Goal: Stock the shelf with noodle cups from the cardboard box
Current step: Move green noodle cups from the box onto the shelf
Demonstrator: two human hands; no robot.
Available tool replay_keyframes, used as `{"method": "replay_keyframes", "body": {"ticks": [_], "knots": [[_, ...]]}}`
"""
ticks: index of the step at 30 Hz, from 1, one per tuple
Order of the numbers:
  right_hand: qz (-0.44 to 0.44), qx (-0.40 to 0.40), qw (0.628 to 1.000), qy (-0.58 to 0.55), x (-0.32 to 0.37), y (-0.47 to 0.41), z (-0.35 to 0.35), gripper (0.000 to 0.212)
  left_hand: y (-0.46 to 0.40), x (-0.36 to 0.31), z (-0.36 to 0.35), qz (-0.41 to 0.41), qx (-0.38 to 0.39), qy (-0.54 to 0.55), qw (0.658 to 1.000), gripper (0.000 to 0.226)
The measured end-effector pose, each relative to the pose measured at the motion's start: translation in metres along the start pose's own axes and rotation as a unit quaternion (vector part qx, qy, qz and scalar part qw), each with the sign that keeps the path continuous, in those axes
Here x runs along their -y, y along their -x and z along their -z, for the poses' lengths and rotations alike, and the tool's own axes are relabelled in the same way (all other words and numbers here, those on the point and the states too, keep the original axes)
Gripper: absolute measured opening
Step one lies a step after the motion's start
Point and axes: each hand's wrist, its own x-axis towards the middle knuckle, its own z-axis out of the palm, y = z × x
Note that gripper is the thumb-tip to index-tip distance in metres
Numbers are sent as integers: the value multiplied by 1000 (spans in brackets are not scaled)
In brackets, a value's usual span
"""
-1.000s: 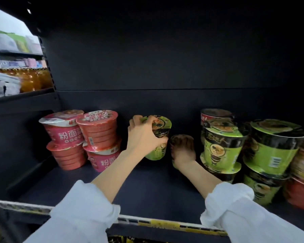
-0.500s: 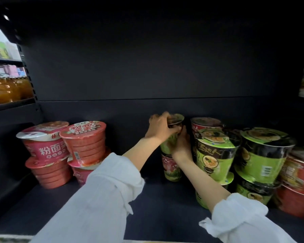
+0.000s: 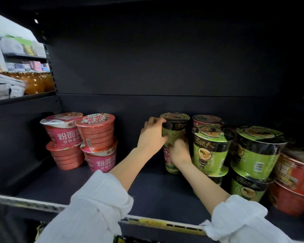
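A dark shelf (image 3: 156, 193) holds instant noodle cups, seen from above the person's two arms in white sleeves.

At the middle of the shelf, near its back wall, a green noodle cup (image 3: 175, 127) sits upright on top of a second cup (image 3: 169, 161), making a stack of two. The left hand (image 3: 152, 137) grips the upper green cup from its left side, fingers curled round the wall and the rim. The right hand (image 3: 180, 152) is at the seam where the two cups meet, fingers curled against them; whether it clasps the lower cup or only steadies it cannot be told.

Left of this stack, well apart, stand four pink noodle bowls (image 3: 95, 132), two stacks of two, side by side and touching.

Just right of the stack are larger green noodle bowls (image 3: 210, 149): four can be counted, in two stacks of two. Behind them one red-lidded cup (image 3: 206, 119) shows. Farther right, at the edge of view, two red bowls (image 3: 295, 174) are stacked.

Beyond the shelf's left wall, a neighbouring shelf carries orange bottles (image 3: 36, 83), too blurred to count.
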Motion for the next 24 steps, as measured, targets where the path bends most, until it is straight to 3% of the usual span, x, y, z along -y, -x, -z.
{"method": "replay_keyframes", "body": {"ticks": [6, 10, 17, 24], "knots": [[94, 8, 995, -42, 7, 86, 43, 36, 81, -17, 27, 51, 5, 57, 997, 26], [144, 24, 989, -35, -9, 168, 95, 39, 159, -43, 33, 57, -21, 123, 991, 18], [77, 16, 997, 14, -79, 308, 196, 30, 282, -152, 16, 37, 16, 191, 981, 13], [-60, 29, 991, 118, -190, 405, 302, 26, 378, -286, -39, 12, 179, 232, 956, 14]]}}
